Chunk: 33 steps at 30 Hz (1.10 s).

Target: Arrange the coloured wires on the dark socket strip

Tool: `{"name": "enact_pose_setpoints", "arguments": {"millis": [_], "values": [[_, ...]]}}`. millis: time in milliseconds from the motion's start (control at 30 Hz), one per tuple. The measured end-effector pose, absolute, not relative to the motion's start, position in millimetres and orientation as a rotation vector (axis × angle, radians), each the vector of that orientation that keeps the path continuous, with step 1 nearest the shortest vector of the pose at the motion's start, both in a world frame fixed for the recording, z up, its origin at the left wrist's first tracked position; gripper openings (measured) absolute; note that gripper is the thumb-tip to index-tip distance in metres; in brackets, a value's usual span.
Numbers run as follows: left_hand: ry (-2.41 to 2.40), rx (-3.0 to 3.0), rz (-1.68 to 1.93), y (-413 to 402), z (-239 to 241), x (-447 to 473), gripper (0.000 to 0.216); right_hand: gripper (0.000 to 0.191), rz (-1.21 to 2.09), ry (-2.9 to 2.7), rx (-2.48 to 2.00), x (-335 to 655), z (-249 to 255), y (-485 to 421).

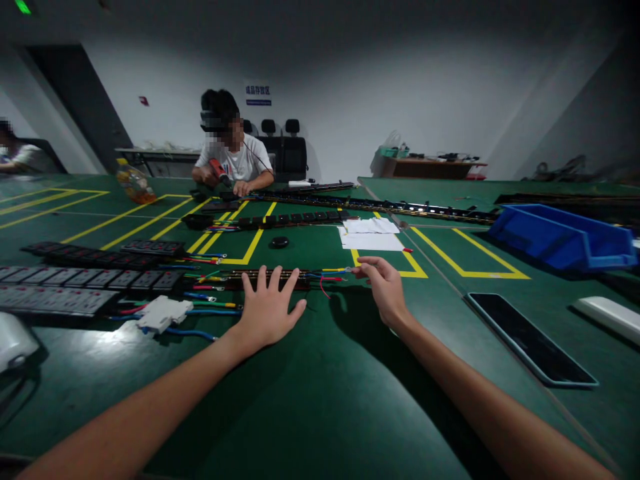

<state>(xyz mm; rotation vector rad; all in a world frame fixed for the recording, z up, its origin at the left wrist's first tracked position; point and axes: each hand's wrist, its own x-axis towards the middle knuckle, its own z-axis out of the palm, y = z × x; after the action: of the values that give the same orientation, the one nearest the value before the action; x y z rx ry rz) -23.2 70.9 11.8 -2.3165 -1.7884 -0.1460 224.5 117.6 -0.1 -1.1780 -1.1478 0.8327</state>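
Observation:
My left hand (269,303) lies flat with fingers spread, its fingertips resting on a dark socket strip (273,276) that lies across the green table (320,400). My right hand (383,283) is closed in a pinch on the ends of the coloured wires (333,272) that stick out of the strip's right end. Red, blue, green and yellow wires run along the strip.
Rows of socket modules (75,283) and a white breaker (163,312) lie at the left. White papers (370,235), a blue bin (565,237) and a dark panel (530,339) sit to the right. Across the table a person (233,157) works with a red tool.

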Motion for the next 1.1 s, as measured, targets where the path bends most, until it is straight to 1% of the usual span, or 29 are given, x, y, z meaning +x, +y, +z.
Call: {"name": "enact_pose_setpoints", "arguments": {"millis": [67, 200, 367, 467, 600, 800, 1000, 1100], "values": [[-1.787, -2.32, -0.158, 70.7, 10.2, -24.0, 0.072, 0.027, 0.767, -1.194, -1.151, 223.7, 1.4, 114.5], [-1.801, -2.343, -0.157, 70.5, 10.2, -24.5, 0.073, 0.027, 0.602, -1.322, -1.2, 224.1, 0.0, 110.6], [-1.828, -2.362, -0.146, 69.2, 16.4, -21.7, 0.073, 0.045, 0.34, -1.564, -1.381, 228.8, -4.1, 110.5], [-1.845, -2.357, -0.146, 70.1, 17.4, -21.5, 0.073, 0.048, 0.272, -1.666, -1.445, 230.7, -6.3, 112.0], [-1.82, -2.351, -0.167, 72.5, 15.0, -22.7, 0.074, 0.046, 0.224, -1.752, -1.465, 230.7, -7.1, 113.5], [-1.807, -2.346, -0.165, 72.3, 14.5, -22.8, 0.073, 0.045, 0.188, -1.702, -1.399, 229.4, -4.5, 112.1], [-1.798, -2.341, -0.168, 73.2, 12.0, -23.2, 0.073, 0.046, 0.257, -1.669, -1.411, 228.0, -5.2, 111.6], [-1.796, -2.343, -0.178, 74.1, 11.1, -23.9, 0.074, 0.042, 0.294, -1.615, -1.383, 227.5, -5.6, 112.6]]}}
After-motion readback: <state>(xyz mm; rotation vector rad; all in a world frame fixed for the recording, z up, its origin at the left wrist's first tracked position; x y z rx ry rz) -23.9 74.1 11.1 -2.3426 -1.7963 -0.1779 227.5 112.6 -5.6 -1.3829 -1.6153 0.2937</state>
